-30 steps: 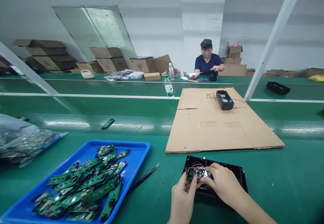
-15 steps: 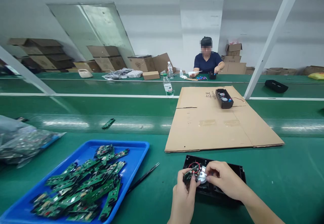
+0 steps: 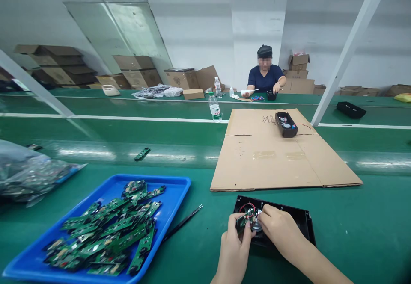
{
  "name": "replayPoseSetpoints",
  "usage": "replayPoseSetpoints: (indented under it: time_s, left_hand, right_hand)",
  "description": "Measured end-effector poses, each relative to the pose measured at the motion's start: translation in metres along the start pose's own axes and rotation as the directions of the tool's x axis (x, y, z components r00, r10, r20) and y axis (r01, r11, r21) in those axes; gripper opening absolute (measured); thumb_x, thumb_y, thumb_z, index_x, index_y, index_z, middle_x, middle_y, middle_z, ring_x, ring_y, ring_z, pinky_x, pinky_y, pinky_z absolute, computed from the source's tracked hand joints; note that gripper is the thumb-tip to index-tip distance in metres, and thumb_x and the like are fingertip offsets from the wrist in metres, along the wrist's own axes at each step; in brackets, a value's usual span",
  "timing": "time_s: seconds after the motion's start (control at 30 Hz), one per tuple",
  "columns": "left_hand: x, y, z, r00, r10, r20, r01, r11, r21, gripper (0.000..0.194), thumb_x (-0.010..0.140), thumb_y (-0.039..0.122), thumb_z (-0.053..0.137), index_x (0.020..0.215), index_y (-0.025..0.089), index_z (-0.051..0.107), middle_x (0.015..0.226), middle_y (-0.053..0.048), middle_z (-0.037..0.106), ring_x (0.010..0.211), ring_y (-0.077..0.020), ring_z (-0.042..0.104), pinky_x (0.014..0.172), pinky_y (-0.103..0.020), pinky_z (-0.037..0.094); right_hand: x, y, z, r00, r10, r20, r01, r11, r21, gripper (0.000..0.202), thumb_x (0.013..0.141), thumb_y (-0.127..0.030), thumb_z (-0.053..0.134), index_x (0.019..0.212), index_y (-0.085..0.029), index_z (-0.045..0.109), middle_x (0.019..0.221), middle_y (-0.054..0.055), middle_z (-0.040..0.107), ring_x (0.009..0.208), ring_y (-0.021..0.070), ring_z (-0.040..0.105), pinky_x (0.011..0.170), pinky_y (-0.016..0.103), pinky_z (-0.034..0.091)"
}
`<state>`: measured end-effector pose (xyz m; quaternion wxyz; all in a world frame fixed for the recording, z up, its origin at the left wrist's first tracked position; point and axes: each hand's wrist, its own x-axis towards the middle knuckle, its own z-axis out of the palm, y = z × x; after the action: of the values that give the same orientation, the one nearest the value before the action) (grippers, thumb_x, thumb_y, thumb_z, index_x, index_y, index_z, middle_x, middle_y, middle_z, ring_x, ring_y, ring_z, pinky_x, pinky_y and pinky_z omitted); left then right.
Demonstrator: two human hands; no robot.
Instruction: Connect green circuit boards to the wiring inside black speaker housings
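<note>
My left hand grips a small green circuit board between thumb and fingers, tilted up above an open black speaker housing. Close against the board, my right hand has its fingertips pinched together; what they hold is hidden by the fingers. Red wire loops inside the housing behind the board. A round silver speaker shows partly between my two hands. Left of the housing, tweezers lie on the green bench.
A blue tray heaped with green circuit boards stands left. Beyond the housing lies flat cardboard bearing another black housing. A bag of boards is far left, a water bottle farther back. A co-worker sits opposite.
My right fingertips have moved slightly left, closer to the circuit board, and now cover more of the silver speaker. The board stays in my left hand. The whole view has shifted slightly.
</note>
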<state>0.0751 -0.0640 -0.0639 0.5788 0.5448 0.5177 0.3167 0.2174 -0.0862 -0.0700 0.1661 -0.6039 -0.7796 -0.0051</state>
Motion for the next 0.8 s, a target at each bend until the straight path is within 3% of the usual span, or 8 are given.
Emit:
replayPoseSetpoints:
  time_s: [0.2, 0.4, 0.5, 0.7, 0.8]
  left_hand:
    - [-0.001, -0.004, -0.001, 0.991, 0.114, 0.067, -0.123, 0.980, 0.154, 0.027, 0.083, 0.042, 0.040, 0.095, 0.019, 0.048, 0.072, -0.006, 0.067, 0.063, -0.0220, 0.066, 0.060, -0.033, 0.056]
    - [-0.001, 0.002, -0.003, 0.994, 0.082, 0.067, -0.081, 0.997, -0.015, 0.027, 0.083, 0.042, 0.045, 0.096, 0.019, 0.049, 0.091, -0.009, 0.068, 0.078, -0.0226, 0.068, 0.069, -0.032, 0.057]
    - [-0.001, 0.002, -0.003, 0.992, 0.099, 0.083, -0.096, 0.995, -0.037, 0.027, 0.083, 0.043, 0.045, 0.095, 0.019, 0.051, 0.093, -0.009, 0.068, 0.081, -0.0226, 0.068, 0.071, -0.032, 0.057]
    - [-0.001, -0.010, -0.003, 0.969, 0.220, 0.116, -0.231, 0.968, 0.096, 0.028, 0.086, 0.041, 0.041, 0.099, 0.020, 0.053, 0.095, -0.010, 0.068, 0.074, -0.0217, 0.068, 0.068, -0.032, 0.057]
    - [0.000, -0.012, -0.003, 0.968, 0.220, 0.117, -0.233, 0.966, 0.115, 0.028, 0.087, 0.040, 0.040, 0.100, 0.019, 0.053, 0.096, -0.011, 0.067, 0.074, -0.0212, 0.068, 0.070, -0.033, 0.056]
  right_hand:
    - [-0.001, -0.002, 0.002, 0.999, 0.007, -0.037, -0.007, 1.000, 0.011, 0.018, 0.079, -0.002, 0.046, 0.069, -0.015, 0.054, 0.066, 0.001, 0.047, 0.053, 0.0136, 0.045, 0.046, 0.024, 0.029]
    - [-0.001, -0.003, 0.000, 0.995, 0.090, 0.038, -0.095, 0.981, 0.167, 0.022, 0.083, -0.004, 0.042, 0.068, -0.015, 0.053, 0.067, 0.000, 0.048, 0.052, 0.0106, 0.045, 0.046, 0.021, 0.031]
    - [-0.001, -0.003, 0.000, 0.997, 0.074, -0.025, -0.070, 0.989, 0.128, 0.023, 0.082, -0.003, 0.041, 0.067, -0.016, 0.053, 0.065, 0.000, 0.047, 0.051, 0.0121, 0.044, 0.046, 0.023, 0.030]
    - [-0.004, -0.013, 0.006, 0.975, 0.021, -0.221, -0.036, 0.997, -0.066, 0.026, 0.072, 0.003, 0.037, 0.065, -0.015, 0.053, 0.061, 0.003, 0.047, 0.048, 0.0161, 0.043, 0.047, 0.026, 0.028]
    - [-0.005, -0.017, 0.010, 0.966, 0.018, -0.256, -0.048, 0.993, -0.108, 0.027, 0.072, 0.004, 0.034, 0.064, -0.016, 0.051, 0.060, 0.003, 0.047, 0.047, 0.0169, 0.044, 0.046, 0.027, 0.028]
